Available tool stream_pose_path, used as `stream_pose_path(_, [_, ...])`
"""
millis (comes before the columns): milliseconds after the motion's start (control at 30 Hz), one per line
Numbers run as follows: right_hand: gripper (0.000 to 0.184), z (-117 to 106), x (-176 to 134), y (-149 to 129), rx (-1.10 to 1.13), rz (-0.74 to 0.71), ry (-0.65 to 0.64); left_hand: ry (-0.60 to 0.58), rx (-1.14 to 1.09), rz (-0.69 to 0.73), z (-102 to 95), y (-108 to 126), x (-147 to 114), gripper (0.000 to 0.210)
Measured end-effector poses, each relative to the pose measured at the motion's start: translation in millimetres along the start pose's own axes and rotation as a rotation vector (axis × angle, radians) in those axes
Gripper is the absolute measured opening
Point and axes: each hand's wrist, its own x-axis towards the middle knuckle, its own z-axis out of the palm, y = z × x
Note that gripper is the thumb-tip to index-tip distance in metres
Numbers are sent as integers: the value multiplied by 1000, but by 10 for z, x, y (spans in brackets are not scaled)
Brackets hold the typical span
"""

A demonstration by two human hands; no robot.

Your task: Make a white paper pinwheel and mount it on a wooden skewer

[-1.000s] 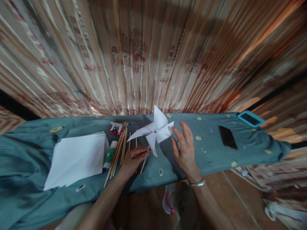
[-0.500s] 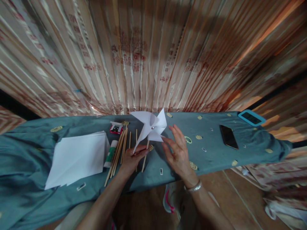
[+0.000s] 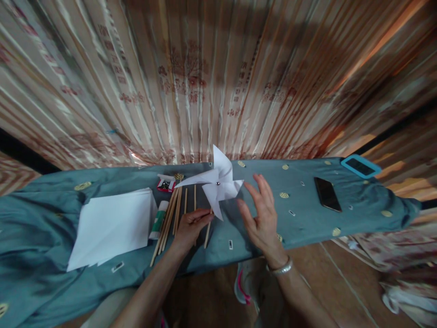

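Note:
A white paper pinwheel (image 3: 223, 184) with a shiny pin at its centre faces me above the table. My left hand (image 3: 191, 224) pinches its wooden stick (image 3: 207, 233) just below the blades. One blade points down close to those fingertips. To the right of the pinwheel, my right hand (image 3: 261, 218) is open with fingers apart, near the tip of the right-hand blade. It holds nothing, and a silver bracelet circles that wrist. The upper part of the stick is hidden behind the paper.
Left of my hands lie several wooden sticks (image 3: 167, 221), a green-and-white glue stick (image 3: 159, 220), a small red box of pins (image 3: 166, 183) and stacked white paper (image 3: 112, 225). A phone (image 3: 327, 194) and a blue-framed device (image 3: 361, 166) rest at the right. A curtain (image 3: 205, 91) hangs behind.
The pinwheel's blades have turned about their pin. My right hand has shifted slightly right, away from the blades. My left hand still grips the stick in nearly the same place.

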Motion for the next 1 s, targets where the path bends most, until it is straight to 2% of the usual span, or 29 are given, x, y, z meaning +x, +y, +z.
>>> stream_pose_path(167, [55, -9, 24, 307, 254, 309, 46, -98, 15, -60, 24, -11, -44, 29])
stream_pose_path(267, [58, -19, 17, 420, 461, 472, -29, -145, 11, -63, 56, -34, -88, 27])
stream_pose_path(367, [54, -51, 3, 489, 645, 575, -148, -176, 4, -61, 89, -70, -145, 28])
stream_pose_path(433, [51, -72, -8, 522, 731, 609, -214, -186, -3, -52, 105, -91, -185, 30])
stream_pose_path(600, [51, -86, -14, 564, 805, 675, -252, -202, -8, -59, 114, -109, -259, 29])
stream_pose_path(867, [50, -113, 116, 467, 679, 611, -333, -218, 0, -54, 17, -172, -275, 31])
stream_pose_path(1000, [52, -130, 171, 423, 642, 605, -447, -212, 16, -42, -33, -185, -298, 30])
